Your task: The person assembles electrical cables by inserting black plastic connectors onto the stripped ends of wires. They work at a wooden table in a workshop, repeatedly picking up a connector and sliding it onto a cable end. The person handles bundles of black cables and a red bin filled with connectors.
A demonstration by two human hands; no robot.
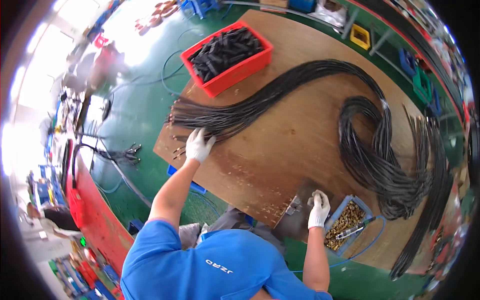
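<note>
Green workshop floor surrounds a brown plywood table. Gloved left hand presses spread fingers on the long black cable bundle near its end; right hand rests beside the blue tray of brass fittings, grip unclear. Separating 1 cable cleanly likely needs steady pressure.

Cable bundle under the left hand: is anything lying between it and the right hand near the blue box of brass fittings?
Nothing visible does. Between the cable bundle under the left hand and the right hand by the blue box lies only bare wooden tabletop; the red bin sits farther away, off that line.
</note>
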